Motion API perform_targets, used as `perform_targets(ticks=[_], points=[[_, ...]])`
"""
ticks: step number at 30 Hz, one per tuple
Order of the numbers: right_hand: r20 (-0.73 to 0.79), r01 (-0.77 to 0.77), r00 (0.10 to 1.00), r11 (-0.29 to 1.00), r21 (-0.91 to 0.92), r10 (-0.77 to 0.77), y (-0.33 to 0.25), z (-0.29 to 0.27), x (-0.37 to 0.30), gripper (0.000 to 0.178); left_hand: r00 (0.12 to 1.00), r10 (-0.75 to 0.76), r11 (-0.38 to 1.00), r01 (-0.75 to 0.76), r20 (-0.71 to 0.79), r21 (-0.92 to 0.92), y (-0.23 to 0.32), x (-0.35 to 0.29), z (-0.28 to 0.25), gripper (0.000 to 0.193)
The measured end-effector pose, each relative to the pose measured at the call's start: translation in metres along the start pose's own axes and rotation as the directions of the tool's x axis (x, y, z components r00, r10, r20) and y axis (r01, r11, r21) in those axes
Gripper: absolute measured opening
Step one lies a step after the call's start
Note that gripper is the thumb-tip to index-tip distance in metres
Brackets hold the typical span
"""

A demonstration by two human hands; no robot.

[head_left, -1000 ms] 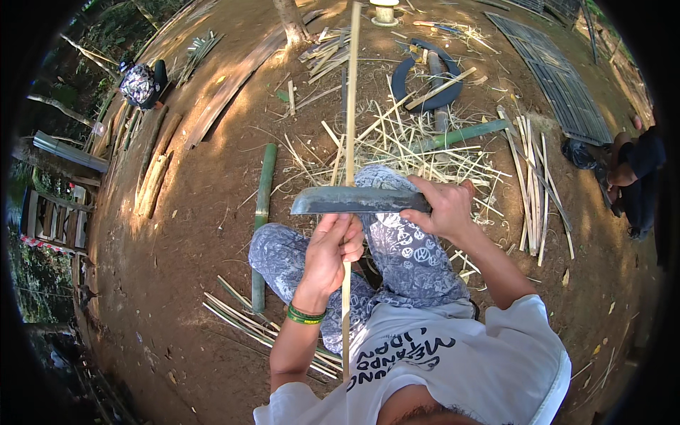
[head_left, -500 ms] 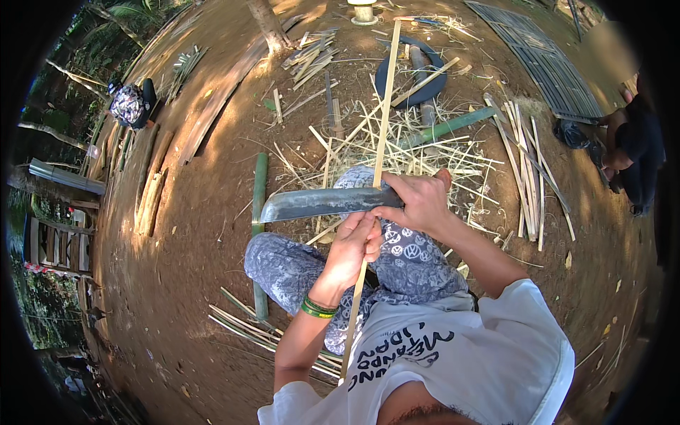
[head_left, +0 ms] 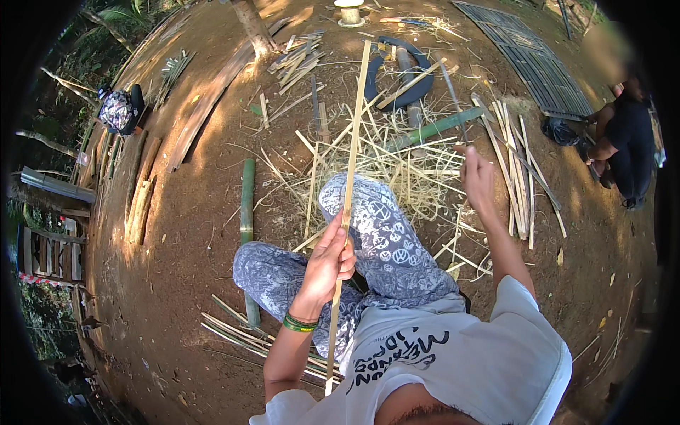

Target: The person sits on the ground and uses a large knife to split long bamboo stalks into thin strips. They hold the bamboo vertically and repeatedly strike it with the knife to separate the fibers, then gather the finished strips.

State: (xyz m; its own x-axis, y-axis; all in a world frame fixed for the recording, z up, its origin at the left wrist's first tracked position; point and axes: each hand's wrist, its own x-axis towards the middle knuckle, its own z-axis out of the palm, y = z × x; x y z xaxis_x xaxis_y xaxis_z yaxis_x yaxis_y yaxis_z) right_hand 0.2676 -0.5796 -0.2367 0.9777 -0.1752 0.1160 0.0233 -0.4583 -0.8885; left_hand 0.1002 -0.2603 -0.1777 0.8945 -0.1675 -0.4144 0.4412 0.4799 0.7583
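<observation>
While the left hand (head_left: 329,261) pinches a pale bamboo strip (head_left: 355,127) lengthwise above the legs (head_left: 397,244), the right hand (head_left: 479,177) is closed around a long knife (head_left: 453,100), well apart from it; shaving seems in hand, and the next stroke calls for bringing knife to strip.

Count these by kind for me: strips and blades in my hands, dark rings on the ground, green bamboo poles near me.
Strip in left hand: 1
Blade in right hand: 1
Dark ring: 1
Green bamboo poles: 2
Total: 5
</observation>
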Motion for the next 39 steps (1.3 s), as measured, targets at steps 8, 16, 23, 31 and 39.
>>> perform_targets(ticks=[8,16,23,31,39], points=[[0.339,0.495,0.828,0.866,-0.066,-0.447,-0.046,0.045,-0.091,0.057,0.991,0.13,0.991,-0.13,0.009,0.034,-0.019,0.016,0.026,0.033],[0.454,0.508,0.796,0.849,-0.144,-0.4,-0.067,0.051,-0.096,0.077,0.995,0.087,0.996,-0.085,-0.055,0.038,-0.026,0.021,0.03,0.015],[0.522,0.492,0.778,0.856,-0.16,-0.35,-0.07,0.051,-0.095,0.08,0.998,0.052,0.999,-0.051,-0.048,0.016,-0.027,0.026,0.024,0.03],[0.508,0.533,0.76,0.836,-0.129,-0.406,-0.065,0.055,-0.092,0.079,0.997,0.068,0.997,-0.067,-0.027,0.039,-0.031,0.029,0.026,0.045],[0.418,0.572,0.745,0.82,-0.001,-0.519,-0.044,0.065,-0.092,0.08,0.984,0.17,0.968,-0.175,0.044,0.18,-0.034,0.026,0.022,0.049]])
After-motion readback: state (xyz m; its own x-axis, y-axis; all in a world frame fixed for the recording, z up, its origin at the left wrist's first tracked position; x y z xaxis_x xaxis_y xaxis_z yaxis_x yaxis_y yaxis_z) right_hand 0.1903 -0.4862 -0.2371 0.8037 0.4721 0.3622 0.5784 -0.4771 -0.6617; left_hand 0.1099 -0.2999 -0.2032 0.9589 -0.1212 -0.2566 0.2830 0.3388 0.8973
